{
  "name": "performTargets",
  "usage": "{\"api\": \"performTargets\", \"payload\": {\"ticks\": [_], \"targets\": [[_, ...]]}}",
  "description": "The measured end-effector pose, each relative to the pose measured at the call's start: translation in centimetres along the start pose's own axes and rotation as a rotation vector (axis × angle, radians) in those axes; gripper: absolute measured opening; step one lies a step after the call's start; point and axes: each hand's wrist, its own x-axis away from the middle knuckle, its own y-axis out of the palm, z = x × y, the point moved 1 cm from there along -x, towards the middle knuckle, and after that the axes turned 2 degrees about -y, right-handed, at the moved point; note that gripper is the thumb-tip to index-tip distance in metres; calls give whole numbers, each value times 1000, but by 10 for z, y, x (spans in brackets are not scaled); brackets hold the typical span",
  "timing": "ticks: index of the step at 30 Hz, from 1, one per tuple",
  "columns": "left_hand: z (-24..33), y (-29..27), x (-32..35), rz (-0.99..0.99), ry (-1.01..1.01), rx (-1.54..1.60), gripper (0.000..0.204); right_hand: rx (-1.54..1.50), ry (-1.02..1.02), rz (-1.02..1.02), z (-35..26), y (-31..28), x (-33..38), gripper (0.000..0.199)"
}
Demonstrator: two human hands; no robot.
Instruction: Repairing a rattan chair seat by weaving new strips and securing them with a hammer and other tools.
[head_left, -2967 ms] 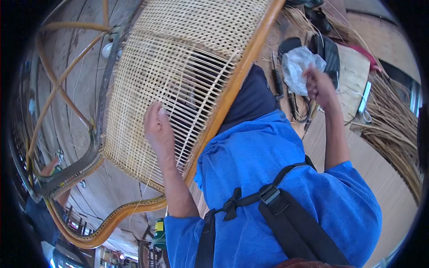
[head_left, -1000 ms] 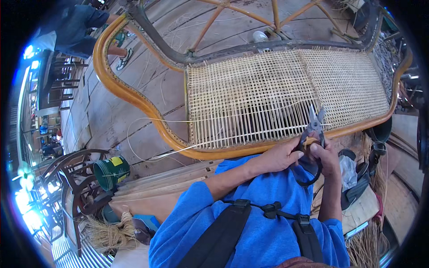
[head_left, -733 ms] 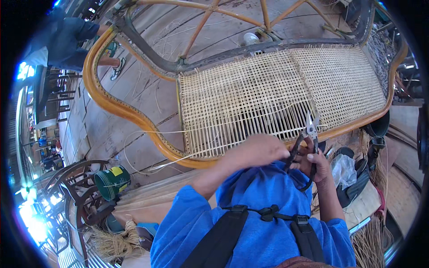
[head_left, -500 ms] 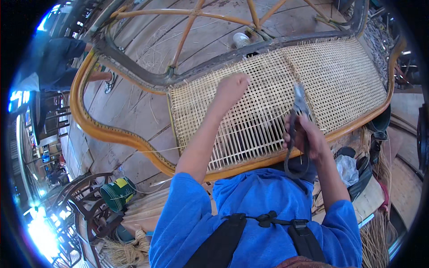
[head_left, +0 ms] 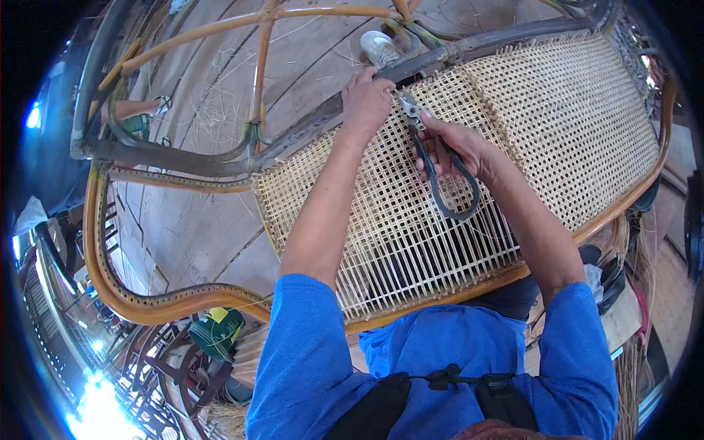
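A woven cane panel (head_left: pixel 572 125) stretches across a bent rattan furniture frame (head_left: pixel 147 314) in front of me. My left hand (head_left: pixel 367 104) is at the panel's far edge, its fingers pinched together; whatever they hold is too small to make out. In my right hand (head_left: pixel 456 147) is a pair of pliers (head_left: pixel 440 192) with a metal head and long dark looped handles. The jaws point away from me, close beside my left fingertips, over the weave's far edge. Toward my lap, the near part of the weave shows only parallel strands with open gaps.
Beyond the panel, curved rattan poles (head_left: pixel 262 70) rise from the frame. A shoe (head_left: pixel 380 48) stands on the plank floor just past the far rail. Another person's foot (head_left: pixel 161 105) is at the left. A green bucket (head_left: pixel 216 334) sits near dark wooden furniture parts at lower left.
Both hands have moved to the panel's far edge. The pliers have come from above the near rail to beside my left fingertips. My view has shifted, too.
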Motion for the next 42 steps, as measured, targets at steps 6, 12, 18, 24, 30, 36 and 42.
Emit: {"api": "performTargets", "payload": {"ticks": [6, 12, 18, 24, 30, 36, 42], "targets": [[5, -1, -1, -69, -93, 50, 20, 128, 51, 80, -7, 1, -14, 41], [14, 0, 0, -47, -172, 59, 16, 173, 31, 187, -12, 14, -20, 38], [18, 8, 10, 177, -70, 79, 13, 1037, -303, 484, -7, 23, -18, 50], [15, -1, 3, 243, -20, 339, 13, 832, -271, 367, -3, 14, -20, 53], [17, 8, 11, 108, -77, 47, 16, 613, -157, 293, -10, 8, -22, 40], [21, 15, 7, 159, -146, -96, 16, 337, -92, 133, -14, 4, -21, 36], [17, 4, 5, 155, -129, -87, 15, 771, -153, 269, -16, 20, -11, 38]]}}
